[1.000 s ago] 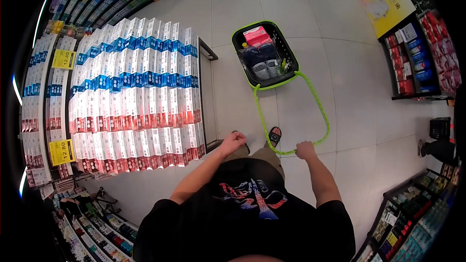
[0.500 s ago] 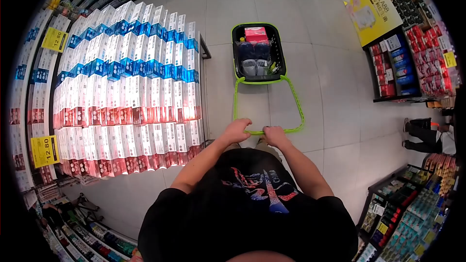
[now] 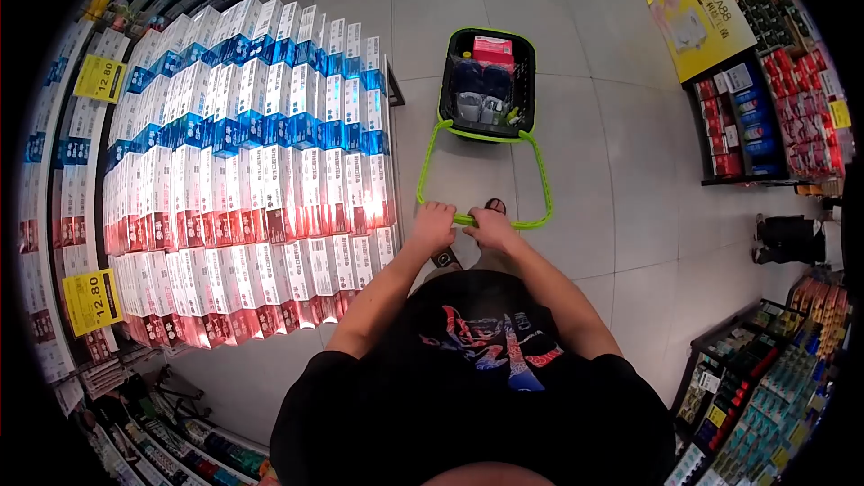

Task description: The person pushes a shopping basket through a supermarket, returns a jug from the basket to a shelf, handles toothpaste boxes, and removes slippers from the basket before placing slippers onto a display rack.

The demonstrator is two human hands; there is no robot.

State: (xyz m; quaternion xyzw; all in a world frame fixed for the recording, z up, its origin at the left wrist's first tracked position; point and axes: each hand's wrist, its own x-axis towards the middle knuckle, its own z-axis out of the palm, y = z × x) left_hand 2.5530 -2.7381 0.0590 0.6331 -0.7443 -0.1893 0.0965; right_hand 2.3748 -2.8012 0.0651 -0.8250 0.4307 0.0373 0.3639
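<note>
A black shopping basket point(image 3: 526, 81) with a bright green rim sits on the floor ahead of me, its green handle point(image 3: 545, 182) swung out toward my body. My left hand point(image 3: 434, 224) is closed around the handle near its left corner. Close beside it, my right hand point(image 3: 492, 229) grips the same bar, knuckles up. Inside the basket lie a red and white box point(image 3: 493, 52), dark blue packs point(image 3: 483, 81) and greyish packs point(image 3: 478, 108). A small yellow cap shows at the basket's left side.
Stacked white, blue and red boxes point(image 3: 252, 162) fill a display close on my left, with yellow price tags point(image 3: 91, 301). Tiled floor point(image 3: 621, 171) stretches right of the basket. Shelves point(image 3: 747, 117) and a yellow sign point(image 3: 702, 18) stand at right; a person's legs point(image 3: 783, 238) show there.
My left hand has closed around the handle's left part. Handle and basket have turned slightly, the handle now further left and higher in view. My feet now show below the handle.
</note>
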